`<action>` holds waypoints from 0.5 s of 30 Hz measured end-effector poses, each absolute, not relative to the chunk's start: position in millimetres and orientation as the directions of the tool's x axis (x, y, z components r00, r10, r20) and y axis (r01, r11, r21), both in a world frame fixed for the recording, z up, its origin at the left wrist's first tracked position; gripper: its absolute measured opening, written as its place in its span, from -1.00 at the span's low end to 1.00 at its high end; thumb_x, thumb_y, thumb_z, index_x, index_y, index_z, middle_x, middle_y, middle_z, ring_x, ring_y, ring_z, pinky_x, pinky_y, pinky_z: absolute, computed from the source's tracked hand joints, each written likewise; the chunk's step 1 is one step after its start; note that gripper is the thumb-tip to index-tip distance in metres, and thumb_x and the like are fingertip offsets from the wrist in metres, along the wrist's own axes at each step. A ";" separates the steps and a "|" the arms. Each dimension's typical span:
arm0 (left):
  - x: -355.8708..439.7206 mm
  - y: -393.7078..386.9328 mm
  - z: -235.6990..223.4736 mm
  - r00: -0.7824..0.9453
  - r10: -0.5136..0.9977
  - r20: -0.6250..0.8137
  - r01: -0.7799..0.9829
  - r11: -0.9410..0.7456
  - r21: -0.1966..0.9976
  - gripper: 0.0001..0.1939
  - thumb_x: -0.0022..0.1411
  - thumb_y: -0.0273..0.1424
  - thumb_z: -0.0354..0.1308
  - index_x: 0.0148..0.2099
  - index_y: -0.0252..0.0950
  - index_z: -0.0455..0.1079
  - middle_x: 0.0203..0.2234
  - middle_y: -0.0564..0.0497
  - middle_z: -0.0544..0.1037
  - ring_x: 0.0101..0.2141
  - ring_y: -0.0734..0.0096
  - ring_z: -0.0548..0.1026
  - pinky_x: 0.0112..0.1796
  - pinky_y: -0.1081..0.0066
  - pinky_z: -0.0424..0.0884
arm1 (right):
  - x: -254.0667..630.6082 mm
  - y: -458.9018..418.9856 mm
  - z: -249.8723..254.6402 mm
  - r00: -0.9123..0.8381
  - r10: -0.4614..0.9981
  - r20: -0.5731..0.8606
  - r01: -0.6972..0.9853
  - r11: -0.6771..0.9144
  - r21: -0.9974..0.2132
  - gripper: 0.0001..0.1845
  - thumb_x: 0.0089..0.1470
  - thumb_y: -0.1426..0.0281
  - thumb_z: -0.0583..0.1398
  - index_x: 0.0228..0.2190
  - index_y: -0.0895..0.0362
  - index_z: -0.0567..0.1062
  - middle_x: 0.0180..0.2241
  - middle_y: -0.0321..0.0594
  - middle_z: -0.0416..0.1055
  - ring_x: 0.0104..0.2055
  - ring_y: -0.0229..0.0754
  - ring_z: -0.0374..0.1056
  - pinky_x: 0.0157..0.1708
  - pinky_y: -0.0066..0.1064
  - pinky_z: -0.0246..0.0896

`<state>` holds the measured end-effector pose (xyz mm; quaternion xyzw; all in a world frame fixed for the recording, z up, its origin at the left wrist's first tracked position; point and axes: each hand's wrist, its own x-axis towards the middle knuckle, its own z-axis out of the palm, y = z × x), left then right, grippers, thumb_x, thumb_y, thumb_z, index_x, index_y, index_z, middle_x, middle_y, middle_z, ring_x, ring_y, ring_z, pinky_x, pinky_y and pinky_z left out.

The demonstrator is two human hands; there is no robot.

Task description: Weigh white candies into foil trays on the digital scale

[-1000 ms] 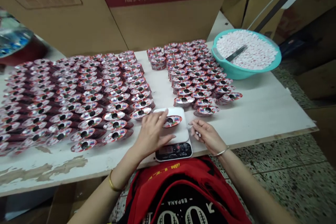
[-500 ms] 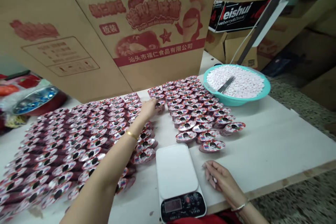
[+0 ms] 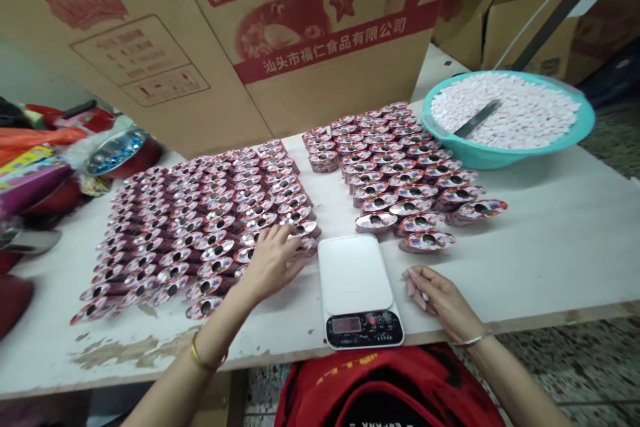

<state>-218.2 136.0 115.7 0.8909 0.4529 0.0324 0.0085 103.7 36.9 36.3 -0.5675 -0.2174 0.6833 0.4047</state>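
Note:
My left hand point(image 3: 274, 259) reaches to the front right corner of the larger left block of small oval-topped packs point(image 3: 216, 250). Its thumb and fingers are around the end pack point(image 3: 305, 246), which they partly cover. These packs have shiny printed tops with a dark round hole and dark red sides. A white digital scale point(image 3: 356, 273) lies between my hands, its pan bare and its display seeming to read 0.0. My right hand point(image 3: 440, 299) rests right of the scale with fingers curled closed; what they hold, if anything, is hidden.
A second block of packs point(image 3: 395, 177) stands behind the scale. Back right, a turquoise basin point(image 3: 505, 159) holds small white pieces and a metal scoop point(image 3: 477, 119). A large cardboard box point(image 3: 320, 103) walls the back. Bowls and bags point(image 3: 120, 155) sit at left.
My left hand has come back from the short rear row of packs to the front of the left block. The view has tilted down. My right hand stays beside the scale.

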 end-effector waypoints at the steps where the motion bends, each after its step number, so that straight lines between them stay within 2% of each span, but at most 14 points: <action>1: -220.9 123.3 106.1 0.544 0.837 0.064 0.839 -0.544 -0.012 -0.84 0.22 -0.25 0.17 -0.22 -0.22 0.44 -0.07 -0.14 0.44 -0.11 0.11 0.36 -0.15 0.14 0.28 | 103.7 36.7 36.3 -0.028 0.804 -0.595 -0.314 -0.572 -0.758 -0.48 -0.10 0.04 0.35 -0.34 0.22 0.43 -0.54 -0.33 0.32 -0.65 -0.49 0.01 -0.68 -0.61 -0.26; 3: -221.3 107.8 92.0 0.477 0.871 0.119 0.878 -0.470 -0.088 -0.89 0.25 -0.33 0.13 -0.26 -0.22 0.45 -0.02 -0.16 0.43 -0.06 0.05 0.34 -0.14 0.11 0.27 | 104.0 36.5 37.2 -0.017 0.802 -0.596 -0.352 -0.563 -0.748 -0.53 -0.11 0.09 0.38 -0.37 0.22 0.43 -0.53 -0.32 0.34 -0.65 -0.50 0.03 -0.70 -0.64 -0.22; 5: -217.3 102.2 90.1 0.442 0.875 0.195 0.897 -0.432 -0.096 -0.87 0.28 -0.36 0.10 -0.30 -0.23 0.44 0.02 -0.16 0.42 -0.02 0.02 0.33 -0.12 0.08 0.26 | 105.3 36.6 39.5 -0.007 0.785 -0.620 -0.434 -0.560 -0.705 -0.58 -0.15 0.18 0.41 -0.39 0.23 0.45 -0.50 -0.29 0.37 -0.61 -0.49 0.12 -0.70 -0.67 -0.09; 7: -210.6 101.6 100.2 0.438 0.862 0.255 0.895 -0.445 -0.031 -0.86 0.30 -0.36 0.07 -0.29 -0.25 0.41 -0.01 -0.17 0.42 -0.03 0.06 0.36 -0.13 0.11 0.28 | 107.4 36.7 43.7 -0.014 0.759 -0.651 -0.535 -0.556 -0.637 -0.64 -0.17 0.29 0.43 -0.39 0.22 0.47 -0.44 -0.24 0.42 -0.50 -0.43 0.29 -0.59 -0.67 0.18; 9: -201.1 102.3 115.4 0.486 0.832 0.269 0.848 -0.523 0.086 -0.86 0.32 -0.38 0.04 -0.27 -0.27 0.38 -0.07 -0.16 0.44 -0.09 0.16 0.40 -0.16 0.19 0.32 | 109.2 36.4 49.6 -0.035 0.742 -0.669 -0.612 -0.545 -0.573 -0.72 -0.17 0.41 0.41 -0.37 0.22 0.49 -0.36 -0.17 0.47 -0.31 -0.32 0.44 -0.32 -0.61 0.38; 11: -187.9 102.3 126.8 0.570 0.783 0.251 0.757 -0.618 0.210 -0.89 0.33 -0.40 0.02 -0.22 -0.27 0.35 -0.09 -0.13 0.44 -0.12 0.25 0.42 -0.17 0.27 0.34 | 109.5 35.1 56.6 -0.065 0.732 -0.678 -0.637 -0.554 -0.536 -0.76 -0.15 0.52 0.37 -0.35 0.22 0.50 -0.27 -0.10 0.51 -0.16 -0.25 0.47 -0.12 -0.56 0.40; 13: -171.5 101.3 128.9 0.633 0.742 0.219 0.685 -0.669 0.288 -0.91 0.31 -0.42 0.03 -0.16 -0.26 0.33 -0.10 -0.11 0.46 -0.12 0.28 0.43 -0.15 0.28 0.36 | 108.2 32.9 63.8 -0.106 0.720 -0.686 -0.611 -0.592 -0.526 -0.73 -0.13 0.58 0.34 -0.30 0.21 0.49 -0.21 -0.07 0.52 -0.11 -0.25 0.48 -0.09 -0.57 0.39; 15: -155.4 99.8 122.7 0.658 0.731 0.179 0.664 -0.676 0.319 -0.87 0.29 -0.44 0.05 -0.10 -0.26 0.30 -0.14 -0.09 0.48 -0.15 0.27 0.44 -0.18 0.27 0.37 | 106.0 30.7 70.9 -0.143 0.717 -0.682 -0.557 -0.628 -0.543 -0.72 -0.10 0.55 0.34 -0.27 0.20 0.47 -0.22 -0.07 0.53 -0.13 -0.25 0.49 -0.12 -0.59 0.39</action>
